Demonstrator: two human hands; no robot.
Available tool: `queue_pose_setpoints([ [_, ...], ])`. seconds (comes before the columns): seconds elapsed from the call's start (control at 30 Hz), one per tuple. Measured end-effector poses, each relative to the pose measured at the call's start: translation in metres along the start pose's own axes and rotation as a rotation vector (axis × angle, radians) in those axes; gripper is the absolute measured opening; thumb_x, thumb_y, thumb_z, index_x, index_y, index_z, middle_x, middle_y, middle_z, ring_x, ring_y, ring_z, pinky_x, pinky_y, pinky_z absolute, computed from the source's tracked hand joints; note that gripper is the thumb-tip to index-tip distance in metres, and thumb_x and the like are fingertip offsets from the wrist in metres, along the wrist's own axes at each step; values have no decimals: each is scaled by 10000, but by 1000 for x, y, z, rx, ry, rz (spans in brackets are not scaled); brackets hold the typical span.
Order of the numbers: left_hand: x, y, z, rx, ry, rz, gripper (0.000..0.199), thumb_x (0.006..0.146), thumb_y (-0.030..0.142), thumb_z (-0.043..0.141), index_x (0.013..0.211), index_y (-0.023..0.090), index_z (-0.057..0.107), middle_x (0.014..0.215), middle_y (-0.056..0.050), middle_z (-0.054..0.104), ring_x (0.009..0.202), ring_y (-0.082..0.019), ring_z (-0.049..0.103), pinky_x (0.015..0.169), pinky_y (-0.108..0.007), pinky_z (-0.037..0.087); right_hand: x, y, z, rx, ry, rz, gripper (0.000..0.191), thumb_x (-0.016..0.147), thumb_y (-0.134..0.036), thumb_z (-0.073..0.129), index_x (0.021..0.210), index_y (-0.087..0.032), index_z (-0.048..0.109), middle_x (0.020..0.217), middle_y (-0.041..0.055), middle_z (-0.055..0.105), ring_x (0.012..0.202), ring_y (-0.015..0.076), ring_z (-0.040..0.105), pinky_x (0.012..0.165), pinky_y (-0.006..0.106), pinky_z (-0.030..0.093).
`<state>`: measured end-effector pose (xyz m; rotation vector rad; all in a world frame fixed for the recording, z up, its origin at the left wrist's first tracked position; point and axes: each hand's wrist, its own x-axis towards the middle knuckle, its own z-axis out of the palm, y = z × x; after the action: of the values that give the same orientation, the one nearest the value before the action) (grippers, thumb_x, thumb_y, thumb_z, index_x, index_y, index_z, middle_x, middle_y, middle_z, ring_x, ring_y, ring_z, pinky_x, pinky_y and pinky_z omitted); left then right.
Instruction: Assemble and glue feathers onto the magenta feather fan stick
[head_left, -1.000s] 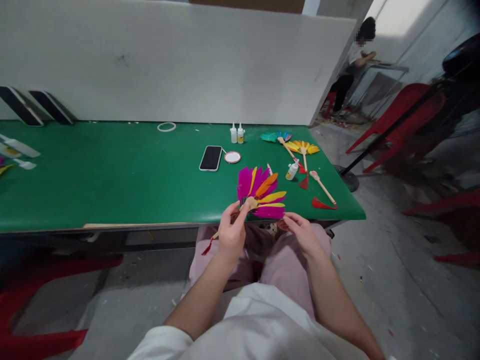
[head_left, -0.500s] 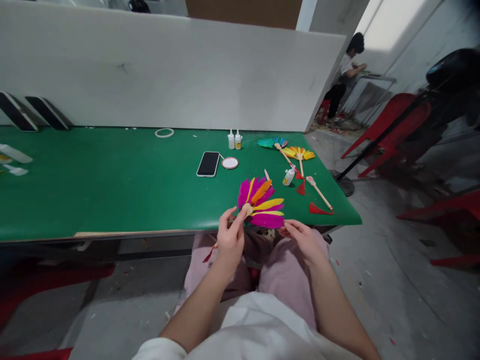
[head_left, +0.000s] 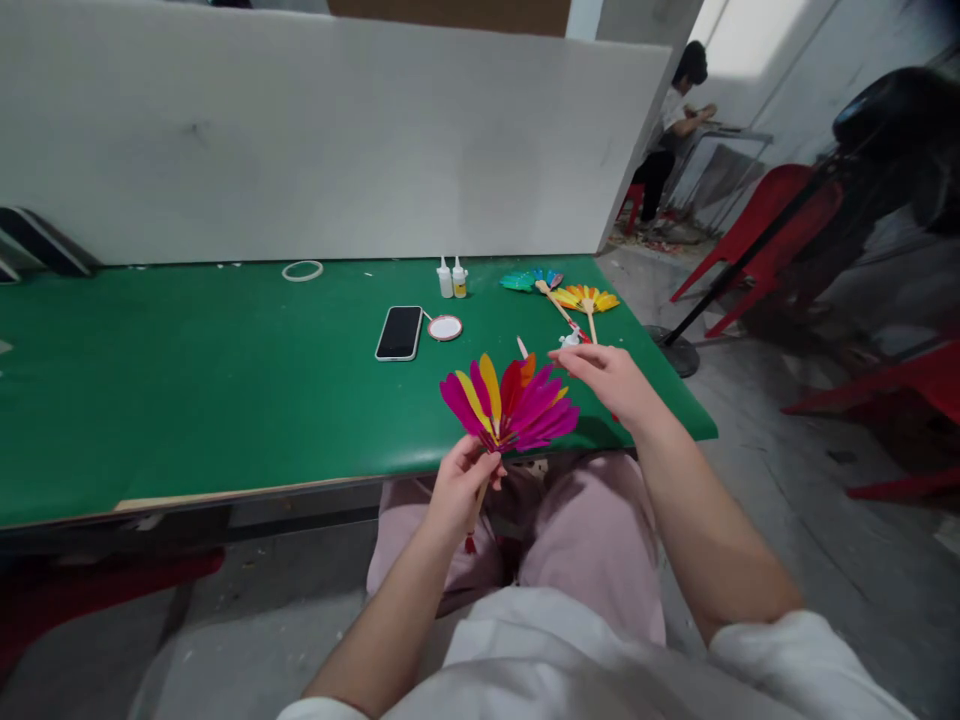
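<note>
A feather fan (head_left: 529, 405) of magenta, yellow, red and orange feathers spreads over the table's front edge. My left hand (head_left: 466, 482) is closed around its wooden handle, and a small red tassel (head_left: 470, 545) hangs below. Apart from the fan, my right hand (head_left: 604, 375) is raised to its upper right, close to a white glue bottle (head_left: 570, 340) that it partly covers. Its fingers are extended, with nothing visible between them. Behind lie a teal-blue feather fan (head_left: 532, 281) and a yellow feather fan (head_left: 587, 300).
On the green table (head_left: 225, 390) are a phone (head_left: 399, 333), a round white disc (head_left: 445, 328), two upright glue bottles (head_left: 452, 280) and a white ring (head_left: 302, 271). A white board (head_left: 337, 140) stands behind. Beyond, a person sits near red chairs (head_left: 780, 235).
My right hand has left the feathers and moved up towards the glue bottle. The fan has turned more upright in my left hand, which now grips the handle. The view has shifted slightly.
</note>
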<state>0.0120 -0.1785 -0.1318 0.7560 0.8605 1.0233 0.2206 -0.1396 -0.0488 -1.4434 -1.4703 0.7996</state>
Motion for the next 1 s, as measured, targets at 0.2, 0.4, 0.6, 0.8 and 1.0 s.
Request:
queue_pose_setpoints([
  [0.2, 1, -5, 2, -4, -36, -26, 304, 614, 254, 709, 858, 145, 565, 583, 47, 522, 495, -65, 481, 411, -164, 348, 17, -19, 6, -287, -238, 29, 269, 702, -425, 599, 653, -175, 685, 599, 3, 627, 593, 123, 541, 567, 234, 378],
  [0.4, 4, -12, 3, 7, -7, -70, 295, 654, 347, 703, 736, 164, 487, 476, 98, 380, 393, -22, 331, 357, -126, 174, 12, -13, 10, -331, -176, 7, 256, 724, -390, 568, 635, -170, 661, 551, -12, 580, 542, 103, 490, 534, 229, 338],
  [0.6, 15, -17, -8, 123, -14, -35, 284, 687, 378, 674, 779, 150, 532, 542, 60, 500, 426, -47, 436, 374, -145, 274, 12, 2, -8, -174, 224, -40, 249, 728, -400, 577, 711, -164, 656, 615, -1, 605, 550, 117, 504, 536, 246, 376],
  [0.8, 74, 5, -24, 638, 128, 202, 831, 651, 389, 700, 1346, 134, 323, 678, -23, 671, 632, -141, 603, 564, -203, 398, -11, 49, -22, 135, 618, 66, 208, 655, -360, 672, 723, -166, 641, 662, 16, 629, 617, 150, 580, 640, 290, 462],
  [1.0, 113, 22, -24, 1244, 242, 237, 979, 654, 420, 696, 1388, 24, 183, 600, -72, 657, 678, -236, 634, 605, -262, 402, -36, 79, 3, 147, 619, 143, 246, 670, -355, 667, 818, -159, 652, 725, 48, 670, 702, 188, 636, 707, 339, 499],
])
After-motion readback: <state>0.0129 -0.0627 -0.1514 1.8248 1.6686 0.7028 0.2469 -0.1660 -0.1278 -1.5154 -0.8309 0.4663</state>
